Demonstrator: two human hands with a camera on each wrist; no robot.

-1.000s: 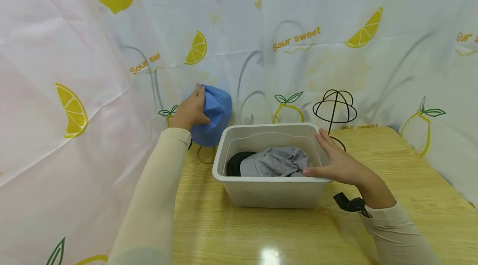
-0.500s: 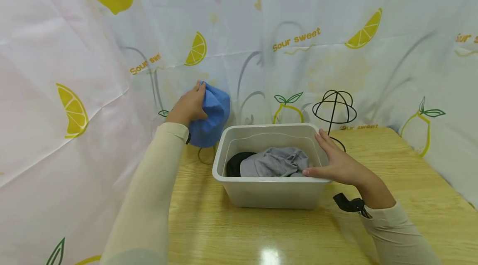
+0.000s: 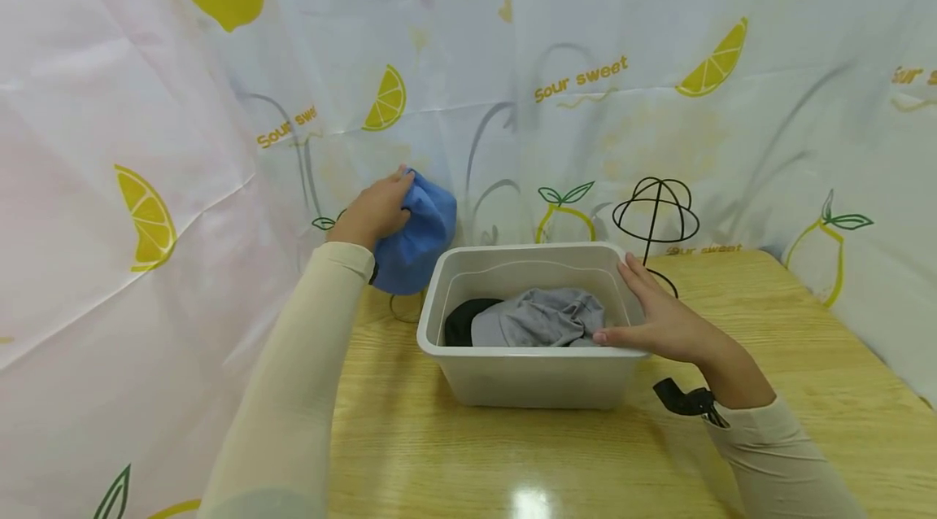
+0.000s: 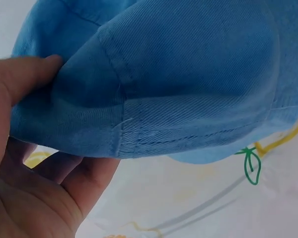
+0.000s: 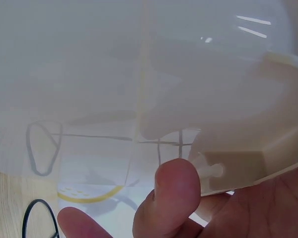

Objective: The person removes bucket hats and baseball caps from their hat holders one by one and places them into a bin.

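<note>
In the head view my left hand (image 3: 372, 211) pinches a blue cap (image 3: 426, 230) at the left, behind the bin. The left wrist view shows the thumb on the inside of the blue cap (image 4: 188, 64) and the fingers under its edge. My right hand (image 3: 669, 324) grips the near right corner of a pale plastic bin (image 3: 542, 379), thumb at the front rim and fingers along the right rim. Inside the bin lie a grey cap (image 3: 538, 320) and something black (image 3: 464, 322), partly covered by the grey cap. The right wrist view shows the bin's smooth wall (image 5: 89, 64) close up.
A black wire hat stand (image 3: 659, 214) stands bare behind the bin's right side. Another thin wire base (image 3: 404, 307) shows beneath the blue cap. The wooden table (image 3: 439, 462) meets a lemon-printed curtain (image 3: 439, 31) at the back and left.
The left hand with the blue cap shifts slightly left, then back right and a little down, the cap tilting slightly. The right hand and the bin stay put.
</note>
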